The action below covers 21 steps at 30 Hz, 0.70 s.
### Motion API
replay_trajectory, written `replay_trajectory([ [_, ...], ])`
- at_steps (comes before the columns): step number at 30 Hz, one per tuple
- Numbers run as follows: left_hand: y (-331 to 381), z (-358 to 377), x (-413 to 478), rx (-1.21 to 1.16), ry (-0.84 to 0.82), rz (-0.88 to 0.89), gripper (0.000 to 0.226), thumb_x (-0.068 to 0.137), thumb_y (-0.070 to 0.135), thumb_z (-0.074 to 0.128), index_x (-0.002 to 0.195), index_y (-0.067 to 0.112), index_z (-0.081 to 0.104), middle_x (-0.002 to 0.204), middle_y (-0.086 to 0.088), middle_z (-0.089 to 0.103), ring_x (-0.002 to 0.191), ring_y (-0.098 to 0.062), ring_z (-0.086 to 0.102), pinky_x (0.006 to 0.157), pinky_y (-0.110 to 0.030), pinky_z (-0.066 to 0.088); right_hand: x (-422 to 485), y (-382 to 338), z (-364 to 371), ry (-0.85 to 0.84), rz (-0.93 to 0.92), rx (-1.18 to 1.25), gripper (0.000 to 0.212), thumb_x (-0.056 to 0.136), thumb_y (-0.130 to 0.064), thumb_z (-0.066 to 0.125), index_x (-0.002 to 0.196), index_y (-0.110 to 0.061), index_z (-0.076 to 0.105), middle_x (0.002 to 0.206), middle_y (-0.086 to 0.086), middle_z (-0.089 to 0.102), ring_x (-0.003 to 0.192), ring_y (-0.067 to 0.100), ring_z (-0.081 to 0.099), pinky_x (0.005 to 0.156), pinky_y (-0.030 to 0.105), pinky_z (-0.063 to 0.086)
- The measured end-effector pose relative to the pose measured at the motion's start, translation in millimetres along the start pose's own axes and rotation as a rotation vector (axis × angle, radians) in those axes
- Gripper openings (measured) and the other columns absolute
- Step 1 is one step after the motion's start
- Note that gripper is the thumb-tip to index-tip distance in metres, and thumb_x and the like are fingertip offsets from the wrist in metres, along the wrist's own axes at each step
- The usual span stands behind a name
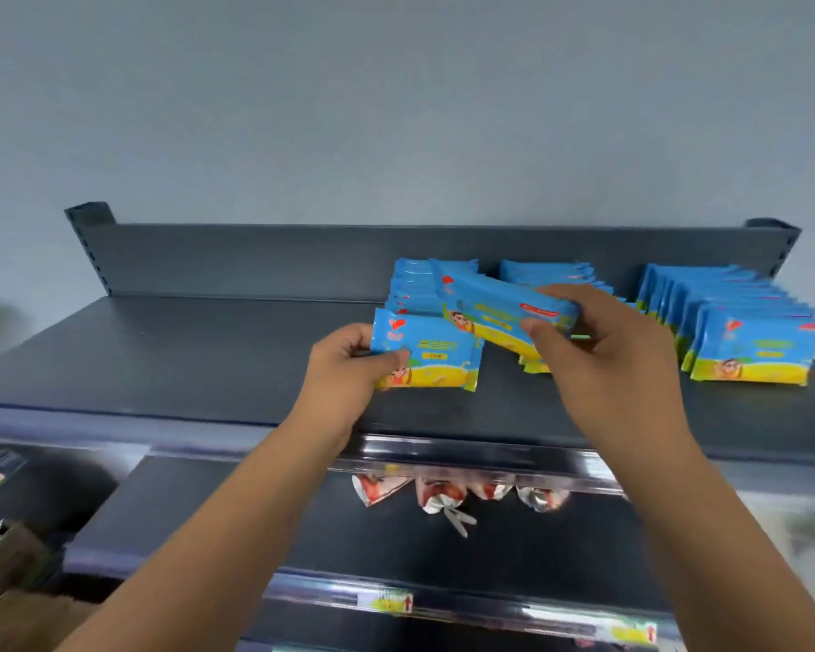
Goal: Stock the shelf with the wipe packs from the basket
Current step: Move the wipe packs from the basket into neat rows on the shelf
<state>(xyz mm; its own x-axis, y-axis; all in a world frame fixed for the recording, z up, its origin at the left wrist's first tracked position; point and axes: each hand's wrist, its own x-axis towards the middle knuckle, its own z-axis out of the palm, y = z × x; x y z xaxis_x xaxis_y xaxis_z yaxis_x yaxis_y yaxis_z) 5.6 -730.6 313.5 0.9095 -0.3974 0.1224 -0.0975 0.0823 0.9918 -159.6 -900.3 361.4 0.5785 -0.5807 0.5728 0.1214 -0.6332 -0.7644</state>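
Observation:
The dark top shelf (170,360) carries three rows of blue-and-yellow wipe packs standing on edge. My left hand (349,364) grips the front pack (429,352) of the left row (412,287) by its left side. My right hand (603,350) holds another wipe pack (495,305) tilted in the air above the shelf, between the left row and the middle row (551,275). The right row (735,327) stands apart from both hands. The basket is not in view.
The shelf's back panel (255,261) rises behind the rows, and the shelf's left half is bare. On the shelf below lie red-and-silver snack packets (443,494). A cardboard box (10,567) with goods sits at the lower left.

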Motion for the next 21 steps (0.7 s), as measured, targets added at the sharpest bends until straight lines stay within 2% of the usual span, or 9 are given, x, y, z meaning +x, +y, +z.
replay_trajectory([
  [5,-9,27,27,0.149,0.102,0.005,0.016,0.086,0.002,0.080,0.100,0.008,0.074,0.098,-0.005,0.079,0.088,-0.016,0.075,0.071,-0.020,0.058,6,32,-18,0.001,0.036,-0.038,0.021,0.091,-0.028,0.076,0.110,-0.035,0.073,0.092,-0.020,0.072,0.080,0.005,0.066,0.071,0.019,0.052],
  [7,-13,29,35,0.258,0.180,0.030,0.018,0.085,0.008,0.082,0.099,0.013,0.072,0.097,-0.002,0.078,0.090,-0.018,0.074,0.077,-0.029,0.060,8,43,-23,-0.004,0.046,-0.024,0.021,0.090,-0.027,0.077,0.109,-0.036,0.074,0.096,-0.021,0.073,0.084,0.006,0.068,0.076,0.025,0.054],
  [9,-16,32,38,0.382,0.244,0.063,0.022,0.083,0.015,0.084,0.099,0.019,0.068,0.098,0.004,0.075,0.092,-0.017,0.072,0.082,-0.036,0.059,10,51,-28,-0.014,0.048,-0.014,0.021,0.090,-0.025,0.077,0.107,-0.037,0.074,0.095,-0.022,0.073,0.084,0.007,0.068,0.075,0.027,0.054],
  [12,-19,35,37,0.498,0.291,0.081,0.031,0.083,0.021,0.084,0.102,0.025,0.060,0.106,0.007,0.068,0.098,-0.015,0.065,0.082,-0.032,0.051,14,60,-35,-0.035,0.052,-0.007,0.025,0.089,-0.023,0.078,0.100,-0.044,0.072,0.092,-0.026,0.071,0.077,0.010,0.065,0.068,0.026,0.052],
  [14,-21,36,37,0.520,0.290,0.063,0.040,0.081,0.023,0.086,0.108,0.026,0.056,0.114,0.004,0.065,0.105,-0.017,0.062,0.088,-0.035,0.051,17,66,-41,-0.046,0.058,-0.007,0.029,0.089,-0.021,0.079,0.096,-0.048,0.069,0.090,-0.028,0.070,0.074,0.008,0.064,0.065,0.021,0.050],
  [17,-20,41,34,0.582,0.318,0.087,0.056,0.079,0.026,0.088,0.124,0.017,0.055,0.127,-0.002,0.057,0.115,-0.022,0.057,0.093,-0.034,0.047,22,76,-51,-0.082,0.078,0.008,0.027,0.089,-0.019,0.079,0.099,-0.044,0.072,0.082,-0.024,0.071,0.070,0.001,0.062,0.060,0.010,0.043],
  [19,-14,49,26,0.696,0.360,0.174,0.061,0.082,0.027,0.085,0.132,0.012,0.053,0.131,-0.007,0.053,0.121,-0.027,0.051,0.094,-0.031,0.038,27,83,-57,-0.100,0.096,-0.013,0.026,0.088,-0.020,0.079,0.103,-0.040,0.073,0.084,-0.023,0.072,0.073,-0.001,0.063,0.062,0.009,0.044],
  [21,-7,60,18,0.852,0.389,0.386,0.053,0.085,0.027,0.080,0.129,0.010,0.056,0.130,-0.010,0.055,0.122,-0.033,0.049,0.099,-0.033,0.034,34,92,-63,-0.091,0.116,-0.043,0.025,0.087,-0.021,0.081,0.106,-0.036,0.075,0.085,-0.022,0.072,0.077,0.000,0.064,0.066,0.010,0.046],
])
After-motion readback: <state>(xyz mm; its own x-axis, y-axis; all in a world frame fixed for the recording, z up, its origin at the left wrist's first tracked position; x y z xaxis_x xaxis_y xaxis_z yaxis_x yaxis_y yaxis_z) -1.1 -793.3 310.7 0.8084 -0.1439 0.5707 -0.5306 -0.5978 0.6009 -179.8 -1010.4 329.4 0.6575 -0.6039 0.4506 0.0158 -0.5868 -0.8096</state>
